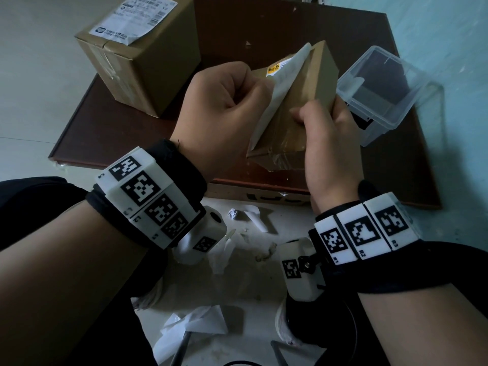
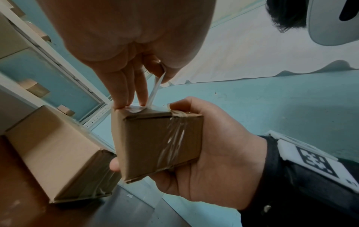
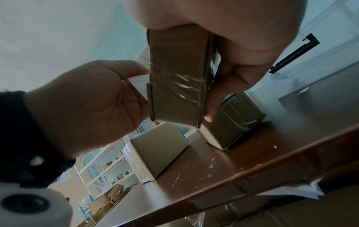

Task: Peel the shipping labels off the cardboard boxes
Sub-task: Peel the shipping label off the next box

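Above brown board [image 1: 264,27], right hand [image 1: 330,143] grips small box [image 1: 298,109]; left hand [image 1: 219,112] pinches its half-peeled label [image 1: 277,93]

"R1", "R2", "R3" under the square code marks on the right wrist band [image 1: 363,233], box label [image 1: 132,17] print too blurred to read

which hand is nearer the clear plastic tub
Right. The right hand, gripping the small box, sits just beside the clear plastic tub; the left hand is across the box, pulling the label.
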The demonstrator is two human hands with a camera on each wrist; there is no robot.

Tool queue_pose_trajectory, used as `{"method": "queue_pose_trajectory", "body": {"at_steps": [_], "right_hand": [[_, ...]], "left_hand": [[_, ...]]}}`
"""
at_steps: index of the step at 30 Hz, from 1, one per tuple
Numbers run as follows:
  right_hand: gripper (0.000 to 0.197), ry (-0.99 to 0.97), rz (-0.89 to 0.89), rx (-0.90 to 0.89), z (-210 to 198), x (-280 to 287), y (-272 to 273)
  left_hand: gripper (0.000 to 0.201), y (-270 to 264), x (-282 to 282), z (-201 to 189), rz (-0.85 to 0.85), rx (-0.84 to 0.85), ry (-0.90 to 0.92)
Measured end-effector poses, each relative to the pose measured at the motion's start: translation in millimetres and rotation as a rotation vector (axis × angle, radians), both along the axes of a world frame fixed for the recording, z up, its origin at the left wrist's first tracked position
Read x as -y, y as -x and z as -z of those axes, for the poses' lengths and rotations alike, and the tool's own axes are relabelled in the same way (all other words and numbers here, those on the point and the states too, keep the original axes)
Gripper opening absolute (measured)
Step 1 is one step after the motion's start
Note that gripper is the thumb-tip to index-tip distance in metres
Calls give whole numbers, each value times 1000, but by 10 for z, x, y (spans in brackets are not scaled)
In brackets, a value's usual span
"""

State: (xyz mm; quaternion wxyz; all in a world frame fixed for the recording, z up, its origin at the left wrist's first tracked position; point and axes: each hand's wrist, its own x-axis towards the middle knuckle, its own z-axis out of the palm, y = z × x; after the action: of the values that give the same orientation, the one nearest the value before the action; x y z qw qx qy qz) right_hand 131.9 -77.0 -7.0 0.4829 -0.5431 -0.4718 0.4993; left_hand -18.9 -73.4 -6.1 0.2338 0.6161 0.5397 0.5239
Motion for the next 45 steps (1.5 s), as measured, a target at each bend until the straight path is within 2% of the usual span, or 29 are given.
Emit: {"method": "queue_pose_trajectory", "body": {"at_steps": [37, 41, 45], "right_hand": [[32, -3, -12, -36, 8, 8, 1], [23, 4, -23, -51, 4, 5, -10], [27, -5, -33, -46, 5, 5, -7]], "left_hand": [[41, -7, 28, -17, -6, 17, 29], [41, 0, 20, -15, -17, 5, 30], [40, 0, 13, -15, -35, 5, 31]]}}
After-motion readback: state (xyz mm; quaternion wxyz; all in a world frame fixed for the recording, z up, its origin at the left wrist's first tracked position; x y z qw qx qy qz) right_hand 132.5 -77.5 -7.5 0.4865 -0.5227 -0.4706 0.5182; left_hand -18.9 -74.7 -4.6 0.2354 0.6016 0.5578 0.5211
